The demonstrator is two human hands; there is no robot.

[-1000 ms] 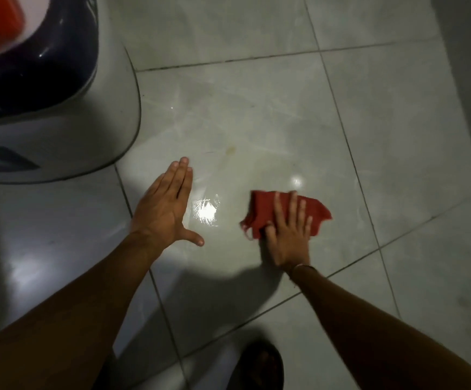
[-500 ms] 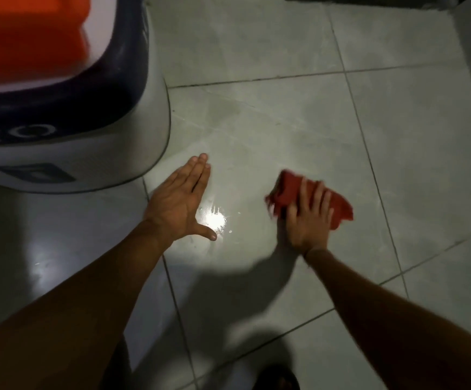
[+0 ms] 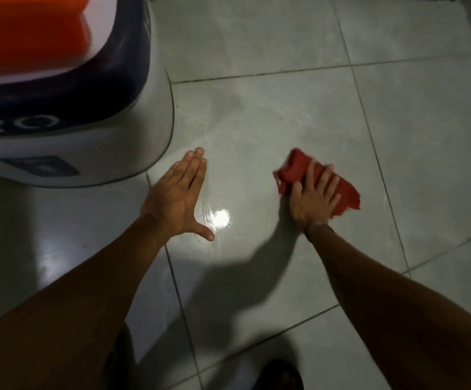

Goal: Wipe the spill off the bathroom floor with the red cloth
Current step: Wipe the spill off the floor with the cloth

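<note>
My right hand (image 3: pixel 314 201) presses flat on the crumpled red cloth (image 3: pixel 296 167), which lies on the grey tiled floor (image 3: pixel 257 122) right of centre. Red fabric sticks out past my fingers on the upper left and on the right. My left hand (image 3: pixel 178 198) rests palm down on the floor to the left, fingers together and thumb spread, holding nothing. Between the two hands a wet sheen (image 3: pixel 221 219) glints with a bright reflection close to my left thumb.
A large white and dark-blue appliance (image 3: pixel 93 128) with an orange top stands at the upper left, its curved base just beyond my left fingertips. A dark shoe tip (image 3: pixel 280 375) shows at the bottom edge. Grey wall rises at the far right.
My right hand has pushed the red cloth forward and slightly right across the tile. My left hand stays planted. The view has shifted, bringing more of the appliance into sight.
</note>
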